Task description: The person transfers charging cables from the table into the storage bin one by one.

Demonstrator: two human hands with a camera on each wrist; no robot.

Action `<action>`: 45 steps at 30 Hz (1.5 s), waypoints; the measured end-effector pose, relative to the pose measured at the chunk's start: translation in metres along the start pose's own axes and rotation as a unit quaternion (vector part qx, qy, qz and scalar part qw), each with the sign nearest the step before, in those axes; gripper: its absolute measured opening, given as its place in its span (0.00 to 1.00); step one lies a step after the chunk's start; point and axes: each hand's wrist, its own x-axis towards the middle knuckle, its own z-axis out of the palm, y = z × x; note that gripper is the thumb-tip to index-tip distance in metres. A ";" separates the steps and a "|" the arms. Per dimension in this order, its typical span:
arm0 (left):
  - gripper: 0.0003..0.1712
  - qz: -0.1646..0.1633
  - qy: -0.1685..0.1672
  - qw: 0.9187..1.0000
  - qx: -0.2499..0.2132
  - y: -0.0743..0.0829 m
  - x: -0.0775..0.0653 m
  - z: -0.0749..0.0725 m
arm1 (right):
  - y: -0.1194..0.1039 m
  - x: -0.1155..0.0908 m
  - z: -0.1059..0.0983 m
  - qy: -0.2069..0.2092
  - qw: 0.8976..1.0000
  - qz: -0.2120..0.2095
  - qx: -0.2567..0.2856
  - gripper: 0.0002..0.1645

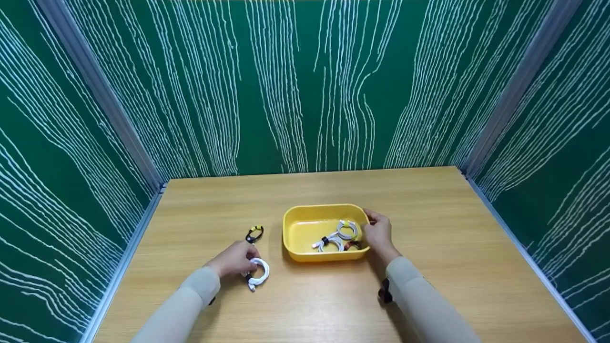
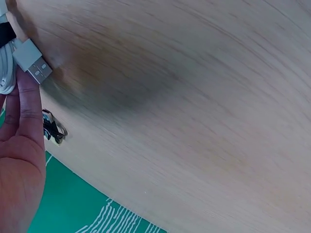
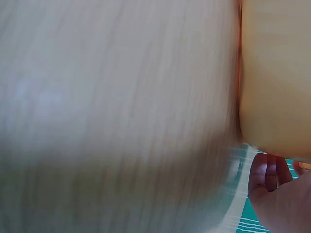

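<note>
My left hand (image 1: 236, 259) pinches a coiled white USB cable (image 1: 259, 274), wrapped with a black strap. In the left wrist view the cable's metal plug (image 2: 39, 69) sticks out past the fingers. My right hand (image 1: 380, 234) grips the right end of a yellow plastic bin (image 1: 314, 256), thumb over the rim and fingers along the outer wall. Inside the bin lie a grey-white cable with a black strap (image 1: 331, 243), another with a yellow strap (image 1: 348, 229), and a dark coil with a red-orange band (image 1: 352, 245). The right wrist view shows the bin's outer side (image 3: 277, 73).
A small black cable coil with a yellow strap (image 1: 255, 233) lies on the wooden table (image 1: 219, 200), just beyond my left hand. Green panels with white streaks (image 1: 267, 95) enclose the table at the back and both sides, framed by grey metal posts (image 1: 95, 81).
</note>
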 end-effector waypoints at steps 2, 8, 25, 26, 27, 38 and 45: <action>0.05 -0.008 -0.003 1.000 -0.003 0.000 0.001 0.000 | 0.000 0.000 0.000 -0.001 1.000 -0.001 0.000 0.32; 0.06 -0.043 -0.005 0.999 -0.025 0.003 0.001 -0.004 | -0.001 0.000 -0.001 -0.015 1.000 0.006 -0.005 0.31; 0.05 -0.021 0.010 0.999 -0.026 0.014 -0.002 -0.020 | 0.000 -0.001 -0.001 -0.014 1.000 0.006 0.006 0.32; 0.06 -0.021 0.011 0.999 -0.024 0.015 -0.002 -0.021 | 0.000 -0.001 -0.001 -0.013 1.000 0.005 0.005 0.32; 0.06 -0.019 0.014 1.000 -0.019 0.016 -0.002 -0.023 | -0.001 -0.001 -0.002 -0.012 1.000 0.004 0.003 0.32; 0.04 -0.024 0.025 0.999 0.018 0.029 -0.001 -0.042 | -0.002 -0.001 -0.002 -0.016 1.000 0.000 -0.011 0.31; 0.04 -0.075 0.033 0.997 0.007 0.039 0.001 -0.050 | 0.000 -0.001 -0.002 -0.018 1.000 -0.003 -0.011 0.31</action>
